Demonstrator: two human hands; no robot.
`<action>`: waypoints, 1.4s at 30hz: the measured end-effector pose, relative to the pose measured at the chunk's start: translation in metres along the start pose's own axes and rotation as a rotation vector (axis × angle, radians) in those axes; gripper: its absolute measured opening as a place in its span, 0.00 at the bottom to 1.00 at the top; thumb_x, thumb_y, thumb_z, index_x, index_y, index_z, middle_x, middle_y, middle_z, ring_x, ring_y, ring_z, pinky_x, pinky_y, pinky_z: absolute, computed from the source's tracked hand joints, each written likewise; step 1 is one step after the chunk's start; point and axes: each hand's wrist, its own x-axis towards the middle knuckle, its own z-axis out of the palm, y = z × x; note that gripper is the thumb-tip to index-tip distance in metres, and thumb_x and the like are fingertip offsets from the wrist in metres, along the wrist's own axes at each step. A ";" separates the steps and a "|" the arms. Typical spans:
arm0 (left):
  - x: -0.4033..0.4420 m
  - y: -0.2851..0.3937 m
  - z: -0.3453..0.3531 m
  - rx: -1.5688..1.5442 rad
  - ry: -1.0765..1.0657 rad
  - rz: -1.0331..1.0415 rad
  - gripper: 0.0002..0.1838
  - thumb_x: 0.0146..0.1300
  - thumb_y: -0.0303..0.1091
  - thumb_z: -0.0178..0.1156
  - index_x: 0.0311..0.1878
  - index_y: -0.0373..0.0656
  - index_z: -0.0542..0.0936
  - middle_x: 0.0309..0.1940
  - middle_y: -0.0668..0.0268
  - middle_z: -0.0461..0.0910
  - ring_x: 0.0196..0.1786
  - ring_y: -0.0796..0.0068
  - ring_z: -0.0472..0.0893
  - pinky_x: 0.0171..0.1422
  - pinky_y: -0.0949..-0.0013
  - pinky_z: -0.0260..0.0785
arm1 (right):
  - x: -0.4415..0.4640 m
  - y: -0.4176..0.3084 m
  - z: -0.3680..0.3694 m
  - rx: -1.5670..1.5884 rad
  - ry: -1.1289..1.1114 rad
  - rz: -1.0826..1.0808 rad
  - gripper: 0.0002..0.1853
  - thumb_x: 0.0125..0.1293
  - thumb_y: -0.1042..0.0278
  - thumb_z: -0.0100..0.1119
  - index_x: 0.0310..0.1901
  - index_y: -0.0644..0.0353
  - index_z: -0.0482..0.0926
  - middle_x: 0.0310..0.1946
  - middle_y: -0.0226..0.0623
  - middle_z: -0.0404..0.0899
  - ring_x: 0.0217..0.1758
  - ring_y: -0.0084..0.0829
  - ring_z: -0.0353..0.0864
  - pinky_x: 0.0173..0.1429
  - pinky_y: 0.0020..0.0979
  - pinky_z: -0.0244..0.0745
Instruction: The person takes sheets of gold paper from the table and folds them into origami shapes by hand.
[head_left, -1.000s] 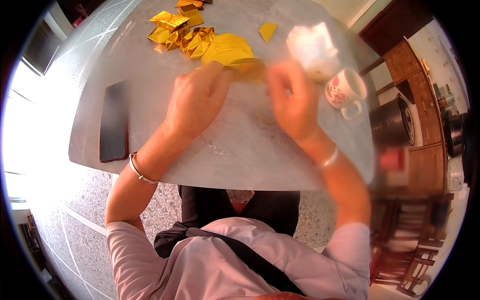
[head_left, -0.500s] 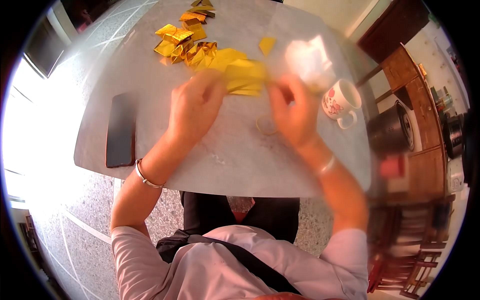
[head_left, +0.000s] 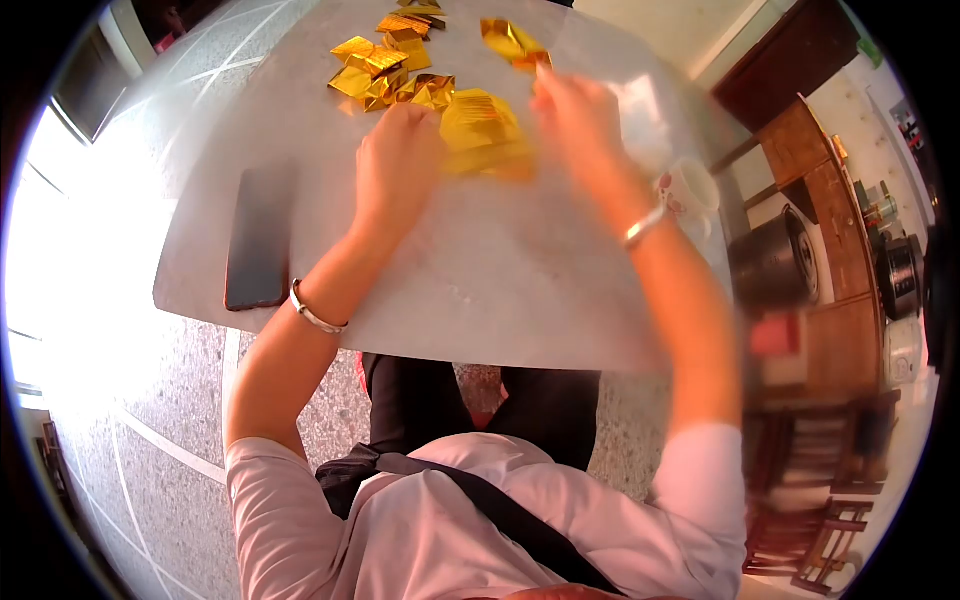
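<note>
My left hand (head_left: 397,165), fingers curled together and a little blurred, is at the left edge of a stack of yellow sheets (head_left: 485,135); what its fingertips hold cannot be made out. Farther up and to the right, my right hand (head_left: 583,118) pinches the lower end of a shiny gold folded paper (head_left: 513,45). Several crumpled or folded gold pieces (head_left: 370,70) form a group beyond my left hand. Motion smears the yellow sheets and my right hand.
A dark phone (head_left: 258,240) lies on the left of the grey table (head_left: 470,300). At the right are a blurred white bundle (head_left: 642,120) and a white mug (head_left: 688,187) with a red pattern, partly behind my right wrist. A dark pot (head_left: 775,258) stands beyond the table.
My right hand has moved up and away, and a gold folded paper now shows at its fingertips. The loose yellow piece at the back is no longer seen separately. The view has shifted slightly.
</note>
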 end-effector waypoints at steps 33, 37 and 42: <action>-0.002 -0.003 0.006 0.108 -0.171 -0.003 0.10 0.63 0.31 0.59 0.43 0.34 0.79 0.32 0.70 0.80 0.34 0.85 0.74 0.40 0.79 0.67 | -0.025 0.055 -0.011 -0.509 -0.129 -0.764 0.08 0.60 0.66 0.60 0.36 0.61 0.83 0.27 0.38 0.74 0.29 0.35 0.74 0.34 0.32 0.69; -0.003 -0.001 0.005 -0.022 -0.169 -0.023 0.10 0.64 0.32 0.59 0.45 0.37 0.80 0.33 0.73 0.78 0.35 0.87 0.72 0.42 0.81 0.66 | -0.027 0.052 -0.008 -0.419 -0.107 -0.689 0.09 0.60 0.65 0.60 0.37 0.61 0.83 0.26 0.38 0.75 0.27 0.31 0.74 0.32 0.30 0.69; 0.000 -0.008 0.004 -0.140 -0.196 -0.001 0.12 0.64 0.33 0.59 0.47 0.37 0.80 0.33 0.73 0.78 0.36 0.86 0.73 0.43 0.80 0.67 | -0.031 0.049 -0.004 -0.330 -0.131 -0.553 0.10 0.60 0.63 0.61 0.37 0.61 0.83 0.26 0.36 0.74 0.27 0.28 0.74 0.32 0.29 0.69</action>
